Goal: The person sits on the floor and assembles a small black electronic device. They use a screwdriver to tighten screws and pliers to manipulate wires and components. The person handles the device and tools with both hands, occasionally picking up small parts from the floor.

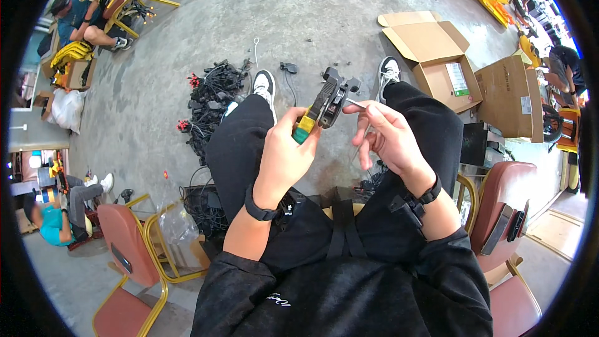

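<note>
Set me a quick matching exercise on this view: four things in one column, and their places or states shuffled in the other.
Things:
1. Left hand
2. Right hand
3. Open cardboard box
4. Pile of black cabled parts

Places or states:
A. On the floor, left of the left shoe
B. Holding a thin metal tool
C. On the floor, right of the right shoe
D. Gripping a black mechanical part

Pairs: 1-D, 2-B, 3-C, 4-A
</note>
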Demonstrator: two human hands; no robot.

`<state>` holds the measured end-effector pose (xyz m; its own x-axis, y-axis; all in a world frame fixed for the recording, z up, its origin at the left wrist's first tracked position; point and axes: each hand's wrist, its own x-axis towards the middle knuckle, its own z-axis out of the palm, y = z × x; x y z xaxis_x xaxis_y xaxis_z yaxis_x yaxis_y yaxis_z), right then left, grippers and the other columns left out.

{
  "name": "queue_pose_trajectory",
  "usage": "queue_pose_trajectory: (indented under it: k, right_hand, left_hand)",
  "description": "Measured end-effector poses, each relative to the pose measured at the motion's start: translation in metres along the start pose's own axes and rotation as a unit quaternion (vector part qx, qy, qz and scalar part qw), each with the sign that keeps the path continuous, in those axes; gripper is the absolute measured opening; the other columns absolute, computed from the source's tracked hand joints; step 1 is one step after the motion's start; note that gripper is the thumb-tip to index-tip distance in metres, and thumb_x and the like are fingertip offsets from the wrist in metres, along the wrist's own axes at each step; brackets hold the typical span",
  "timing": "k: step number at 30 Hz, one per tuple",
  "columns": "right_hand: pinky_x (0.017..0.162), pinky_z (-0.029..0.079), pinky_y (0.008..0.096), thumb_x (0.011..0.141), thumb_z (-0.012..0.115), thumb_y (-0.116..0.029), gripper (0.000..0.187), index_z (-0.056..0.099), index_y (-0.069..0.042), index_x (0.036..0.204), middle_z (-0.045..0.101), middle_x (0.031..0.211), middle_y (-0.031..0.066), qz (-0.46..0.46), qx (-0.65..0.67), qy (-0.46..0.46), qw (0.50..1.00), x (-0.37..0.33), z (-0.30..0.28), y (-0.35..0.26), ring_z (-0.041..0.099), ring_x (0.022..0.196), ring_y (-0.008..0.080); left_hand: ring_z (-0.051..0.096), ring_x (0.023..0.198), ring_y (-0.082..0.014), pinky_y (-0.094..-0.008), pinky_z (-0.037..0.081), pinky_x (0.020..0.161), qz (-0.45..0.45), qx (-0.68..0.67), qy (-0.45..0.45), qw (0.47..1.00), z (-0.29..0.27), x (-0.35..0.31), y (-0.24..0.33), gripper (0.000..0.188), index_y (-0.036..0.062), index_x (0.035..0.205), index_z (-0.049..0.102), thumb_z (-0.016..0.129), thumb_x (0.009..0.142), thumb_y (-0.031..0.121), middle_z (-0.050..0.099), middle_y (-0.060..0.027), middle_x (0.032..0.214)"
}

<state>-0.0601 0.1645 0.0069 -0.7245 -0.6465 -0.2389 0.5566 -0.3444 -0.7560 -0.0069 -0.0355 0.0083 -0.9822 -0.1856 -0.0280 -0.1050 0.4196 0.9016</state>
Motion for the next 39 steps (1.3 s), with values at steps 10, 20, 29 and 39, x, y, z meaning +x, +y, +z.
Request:
queue_pose_trajectory:
  k: [10,20,29,39]
  right_hand:
    - [0.073,0.048,0.0265,0.088,0.063,-0.009,0.02,0.067,-0.004,0.107,0.056,0.094,0.0071,-0.268,-0.443,0.158,0.841,0.006,0.006,0.013,0.06,0.083,0.0172]
    - [0.08,0.048,0.0317,0.081,0.069,-0.005,0.031,0.068,-0.011,0.111,0.052,0.1,0.0094,-0.346,-0.55,0.17,0.741,0.007,0.007,0.013,0.057,0.09,0.0219]
    - [0.083,0.049,0.0345,0.079,0.07,-0.005,0.035,0.068,-0.014,0.112,0.054,0.108,0.0133,-0.296,-0.552,0.169,0.761,0.006,0.009,0.013,0.057,0.099,0.0268]
    - [0.079,0.05,0.0354,0.078,0.07,-0.002,0.034,0.068,-0.012,0.111,0.057,0.107,0.0148,-0.39,-0.638,0.183,0.638,0.007,0.012,0.008,0.061,0.095,0.0295]
  left_hand:
    - [0.05,0.066,-0.0062,-0.0235,0.043,0.06,0.021,-0.005,0.02,1.0,0.0,0.0,-0.002,0.02,-0.0039,0.1,0.058,0.066,0.083,0.004,0.059,-0.0031,0.074]
    - [0.049,0.064,-0.0068,-0.025,0.042,0.058,0.021,0.0,0.019,1.0,0.0,0.0,0.002,0.02,-0.0039,0.098,0.058,0.066,0.083,0.006,0.057,-0.0044,0.07]
    - [0.059,0.066,-0.0124,-0.0283,0.047,0.062,0.08,0.058,0.064,0.993,0.003,0.0,-0.007,0.019,-0.0019,0.1,0.06,0.065,0.083,0.004,0.064,-0.0109,0.076]
    - [0.06,0.066,-0.0147,-0.0294,0.048,0.063,0.059,0.056,0.043,0.996,0.001,0.0,-0.007,0.02,-0.0019,0.101,0.06,0.065,0.082,0.005,0.064,-0.0127,0.076]
